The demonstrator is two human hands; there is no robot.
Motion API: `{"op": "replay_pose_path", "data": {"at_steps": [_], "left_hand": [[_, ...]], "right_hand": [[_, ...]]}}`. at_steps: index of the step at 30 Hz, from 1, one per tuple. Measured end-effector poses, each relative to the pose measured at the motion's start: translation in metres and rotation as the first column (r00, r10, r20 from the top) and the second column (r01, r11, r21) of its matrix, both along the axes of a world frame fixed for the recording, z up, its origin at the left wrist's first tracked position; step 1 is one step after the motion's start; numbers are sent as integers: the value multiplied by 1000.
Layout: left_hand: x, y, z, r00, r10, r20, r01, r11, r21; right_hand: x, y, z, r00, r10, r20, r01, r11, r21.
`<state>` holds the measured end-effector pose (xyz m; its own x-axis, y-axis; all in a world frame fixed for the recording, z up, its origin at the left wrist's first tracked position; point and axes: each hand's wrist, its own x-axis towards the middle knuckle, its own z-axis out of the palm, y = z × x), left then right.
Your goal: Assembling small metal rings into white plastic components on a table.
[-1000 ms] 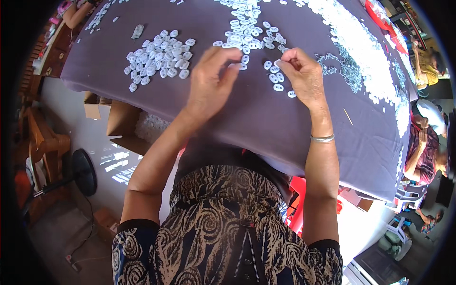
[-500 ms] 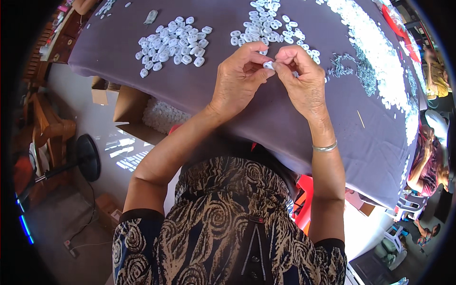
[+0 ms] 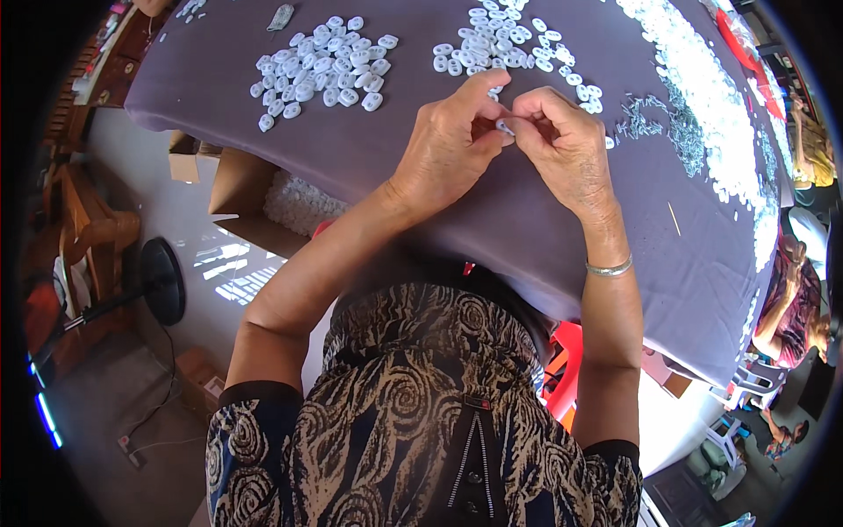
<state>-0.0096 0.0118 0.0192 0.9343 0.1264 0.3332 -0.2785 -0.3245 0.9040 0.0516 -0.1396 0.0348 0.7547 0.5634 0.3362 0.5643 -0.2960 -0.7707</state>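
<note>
Fingertips of both hands meet over the near part of the cloth-covered table. Between thumb and finger, my left hand (image 3: 446,145) pinches a small white plastic piece (image 3: 504,126). My right hand (image 3: 569,151), with a bracelet on its wrist, is closed at the piece's right side; its fingertips hide whatever else they may hold. Beyond the hands lies a cluster of white oval two-holed pieces (image 3: 492,39). Another pile of such ovals (image 3: 320,66) sits to the left. Right of my right hand are small dark metal parts (image 3: 644,119), too fine to name.
A long heap of white pieces (image 3: 716,123) runs along the table's right side, near a red tray (image 3: 739,42). A thin yellowish stick (image 3: 674,220) lies on the cloth. Below the left table edge stands an open cardboard box (image 3: 241,189) of white pieces. Other people sit at far right.
The white piece has turned between my fingers and shows less of its face. Both hands remain together; the whole view has shifted slightly.
</note>
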Motion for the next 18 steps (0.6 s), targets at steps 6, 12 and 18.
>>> {"op": "replay_pose_path", "data": {"at_steps": [6, 12, 18], "left_hand": [[1, 4, 6, 998, -57, 34, 56, 998, 39], [1, 6, 4, 997, -72, -41, 67, 992, -105], [-3, 0, 9, 995, -91, -48, 69, 934, -350]], "right_hand": [[3, -3, -1, 995, 39, -95, -39, 999, 4], [-1, -1, 0, 984, 46, -169, -29, 994, 105], [-8, 5, 10, 959, -5, -284, 53, 985, 163]]}}
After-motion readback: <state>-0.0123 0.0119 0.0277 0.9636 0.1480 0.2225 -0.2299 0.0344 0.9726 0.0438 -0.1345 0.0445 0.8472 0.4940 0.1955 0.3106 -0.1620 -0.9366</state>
